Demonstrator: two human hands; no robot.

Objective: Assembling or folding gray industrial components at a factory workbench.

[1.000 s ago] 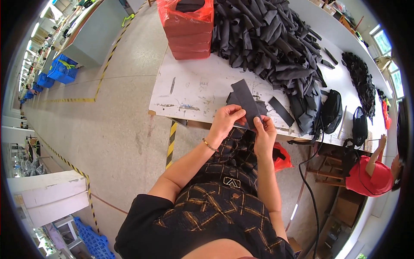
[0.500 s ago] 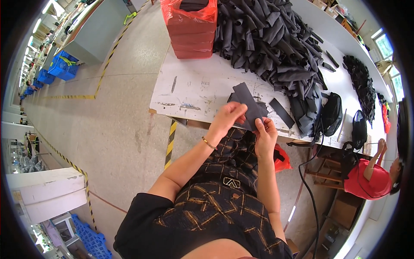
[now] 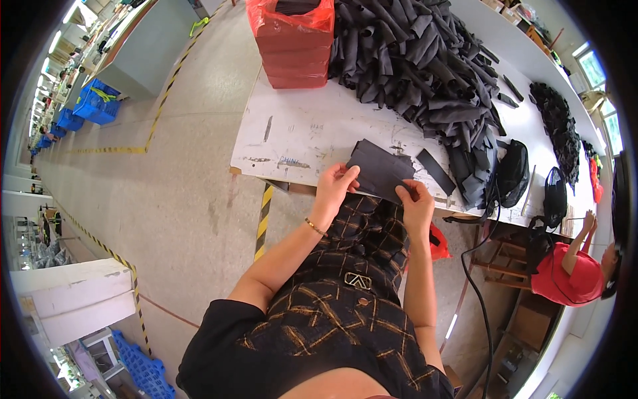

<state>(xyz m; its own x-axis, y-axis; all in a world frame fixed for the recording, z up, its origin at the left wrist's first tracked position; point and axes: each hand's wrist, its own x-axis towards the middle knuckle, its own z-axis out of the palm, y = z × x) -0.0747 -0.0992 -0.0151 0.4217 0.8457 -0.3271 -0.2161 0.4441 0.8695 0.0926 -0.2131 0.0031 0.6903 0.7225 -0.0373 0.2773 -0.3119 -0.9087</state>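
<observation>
Near the front edge of the white table [image 3: 299, 143], a flat black fabric strip [image 3: 375, 183] lies crosswise between my hands, over other black pieces [image 3: 382, 156]. My left hand [image 3: 337, 189] pinches its left end between thumb and fingers. At the right end, my right hand [image 3: 416, 199] is closed on the same strip, thumb on top. Where the strip ends and the pieces beneath begin is hard to tell. One separate black strip [image 3: 435, 171] lies flat to the right of my hands.
A large heap of black fabric pieces [image 3: 412, 66] covers the table's far side. Left of it stands a red plastic bag [image 3: 292, 53] full of stacked pieces. A black mesh-like bundle [image 3: 512, 174] and a cable [image 3: 473, 279] are at right, near a seated person in red [image 3: 565, 276].
The strip held up at a slant has come down and turned crosswise. My left hand has moved to its left end, my right hand slightly right, and the hands are farther apart.
</observation>
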